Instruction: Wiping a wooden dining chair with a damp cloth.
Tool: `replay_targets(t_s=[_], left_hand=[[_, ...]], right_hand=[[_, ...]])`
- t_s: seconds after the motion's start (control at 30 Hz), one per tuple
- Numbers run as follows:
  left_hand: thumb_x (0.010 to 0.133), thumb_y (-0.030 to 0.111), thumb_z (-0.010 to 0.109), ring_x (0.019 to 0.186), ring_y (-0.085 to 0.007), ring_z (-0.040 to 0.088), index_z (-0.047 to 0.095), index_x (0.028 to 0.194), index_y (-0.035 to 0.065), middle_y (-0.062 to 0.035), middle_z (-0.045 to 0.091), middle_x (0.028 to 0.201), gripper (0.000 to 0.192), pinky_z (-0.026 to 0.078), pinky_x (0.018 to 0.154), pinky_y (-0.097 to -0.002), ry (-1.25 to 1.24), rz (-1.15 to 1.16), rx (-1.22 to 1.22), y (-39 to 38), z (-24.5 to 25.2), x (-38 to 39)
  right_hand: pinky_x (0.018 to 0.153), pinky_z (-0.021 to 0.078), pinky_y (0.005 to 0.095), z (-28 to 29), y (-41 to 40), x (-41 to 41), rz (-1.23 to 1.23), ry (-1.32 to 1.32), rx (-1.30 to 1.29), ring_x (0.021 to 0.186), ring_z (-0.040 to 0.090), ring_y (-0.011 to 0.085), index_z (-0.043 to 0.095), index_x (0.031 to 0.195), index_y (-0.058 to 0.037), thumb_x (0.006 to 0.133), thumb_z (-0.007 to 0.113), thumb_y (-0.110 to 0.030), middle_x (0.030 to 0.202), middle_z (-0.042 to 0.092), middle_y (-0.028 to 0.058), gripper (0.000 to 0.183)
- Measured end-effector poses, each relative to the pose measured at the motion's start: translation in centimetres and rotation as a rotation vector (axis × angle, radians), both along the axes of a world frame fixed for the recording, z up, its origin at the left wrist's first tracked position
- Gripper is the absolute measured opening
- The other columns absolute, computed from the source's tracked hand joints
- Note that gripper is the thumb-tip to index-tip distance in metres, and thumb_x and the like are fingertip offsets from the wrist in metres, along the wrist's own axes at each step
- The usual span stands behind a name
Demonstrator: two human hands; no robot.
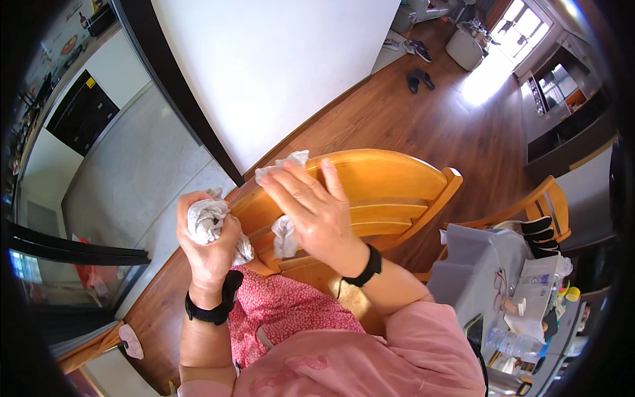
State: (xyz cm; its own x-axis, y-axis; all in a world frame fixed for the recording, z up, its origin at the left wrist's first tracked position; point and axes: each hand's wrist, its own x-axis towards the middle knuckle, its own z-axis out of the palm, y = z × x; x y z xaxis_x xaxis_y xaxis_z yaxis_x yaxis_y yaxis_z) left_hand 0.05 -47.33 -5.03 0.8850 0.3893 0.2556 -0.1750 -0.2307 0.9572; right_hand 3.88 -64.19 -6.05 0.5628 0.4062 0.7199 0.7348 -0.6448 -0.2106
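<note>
My left hand point(207, 243) grips a bunched white cloth point(204, 223), with loose folds poking out above and below the fist. My right hand point(317, 213) lies spread, palm down, over another white cloth point(296, 159) at the top rail of a wooden chair back point(387, 171). More white cloth point(284, 237) shows beneath the palm; whether it is the same piece is hidden by the hand. The fingertips are slightly blurred. In front of me stands the slatted orange-brown chair, its seat point(302, 275) partly covered by my red patterned clothing point(292, 302).
At right a covered table point(461, 268) bears eyeglasses point(499, 290), a plastic bottle point(516, 342) and other items. Behind it is a second wooden chair point(550, 203). A dark door frame point(183, 94) and white wall point(268, 74) are ahead-left. Dark slippers point(419, 80) lie on the wooden floor.
</note>
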Motion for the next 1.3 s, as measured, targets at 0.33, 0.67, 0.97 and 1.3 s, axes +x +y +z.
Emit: replay_targets(t_s=[0.33, 0.67, 0.97, 1.3], left_hand=[[0.065, -0.007, 0.058, 0.068, -0.0073, 0.052, 0.048, 0.094, 0.0042, -0.0023, 0.056, 0.078, 0.032, 0.045, 0.063, -0.0214, -0.054, -0.034, -0.069, 0.0, -0.6, -0.2], [0.065, -0.013, 0.049, 0.107, -0.0252, 0.051, 0.043, 0.096, 0.0047, -0.0195, 0.056, 0.108, 0.035, 0.039, 0.091, -0.0324, -0.229, -0.028, -0.343, 1.4, 1.3, -2.5], [0.065, -0.011, 0.053, 0.096, -0.0174, 0.052, 0.045, 0.097, 0.0051, -0.012, 0.057, 0.103, 0.037, 0.044, 0.079, -0.0278, 0.134, 0.001, -0.326, 1.4, -1.7, -4.0], [0.063, -0.01, 0.049, 0.095, -0.0175, 0.053, 0.045, 0.108, 0.0044, -0.011, 0.053, 0.104, 0.047, 0.043, 0.08, -0.0268, 0.019, 0.071, -0.499, 6.3, -4.6, -5.2]], right_hand=[[0.098, 0.0305, 0.0461, 2.1, -7.9, 0.3, -0.382, -0.015, -0.016, 0.105, 0.055, 0.0279, 0.058, 0.111, -0.0049, 0.077, 0.053, 0.003, 0.111, 0.059, 0.0103, 0.035], [0.088, 0.0424, 0.0419, 2.9, -3.4, 0.8, -0.07, -0.031, 0.428, 0.098, 0.058, 0.029, 0.058, 0.097, -0.0023, 0.075, 0.057, 0.004, 0.101, 0.061, 0.0144, 0.023], [0.102, 0.0241, 0.0516, 0.2, 3.3, -0.9, 0.164, 0.014, -0.064, 0.109, 0.053, 0.0247, 0.06, 0.097, -0.0051, 0.073, 0.057, -0.004, 0.104, 0.061, 0.0071, 0.024], [0.1, 0.0245, 0.0519, 2.3, 0.5, -0.5, 0.015, 0.16, -0.078, 0.106, 0.055, 0.0273, 0.058, 0.097, -0.0058, 0.078, 0.053, -0.001, 0.104, 0.062, 0.0054, 0.021]])
